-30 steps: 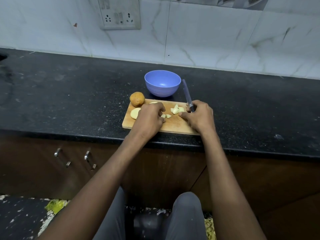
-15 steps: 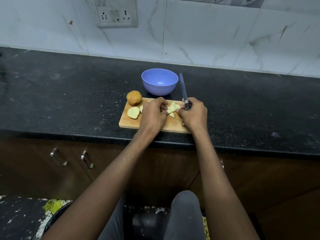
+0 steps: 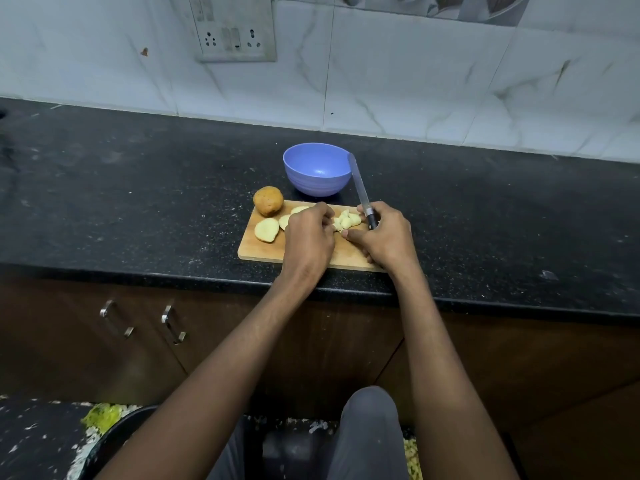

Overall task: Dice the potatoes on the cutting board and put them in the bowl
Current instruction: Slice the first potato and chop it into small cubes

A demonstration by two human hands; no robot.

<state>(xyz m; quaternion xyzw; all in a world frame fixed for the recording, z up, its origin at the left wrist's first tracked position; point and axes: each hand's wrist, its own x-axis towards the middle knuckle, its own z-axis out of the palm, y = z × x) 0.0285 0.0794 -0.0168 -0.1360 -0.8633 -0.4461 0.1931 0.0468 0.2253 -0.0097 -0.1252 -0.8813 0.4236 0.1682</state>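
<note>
A wooden cutting board point(image 3: 263, 252) lies near the counter's front edge. On its far left corner sits an unpeeled potato point(image 3: 268, 201); a pale cut potato slice point(image 3: 266, 230) lies in front of it. A heap of diced potato pieces point(image 3: 347, 220) sits mid-board between my hands. My left hand point(image 3: 308, 237) has its fingers curled against the left of the heap, hiding whether they hold any pieces. My right hand point(image 3: 386, 237) grips a knife point(image 3: 360, 187) by its dark handle, blade pointing away past the bowl, thumb near the pieces. A blue bowl point(image 3: 317, 173) stands just behind the board, with nothing visible inside.
The black speckled counter point(image 3: 138, 202) stretches wide to both sides. A tiled wall with a socket plate point(image 3: 235, 27) is behind. Dark cabinet doors with metal handles point(image 3: 173, 323) are below the counter edge.
Both hands have drawn together around the diced pieces, gathering them into a tighter heap. The knife stays in my right hand, blade pointing away.
</note>
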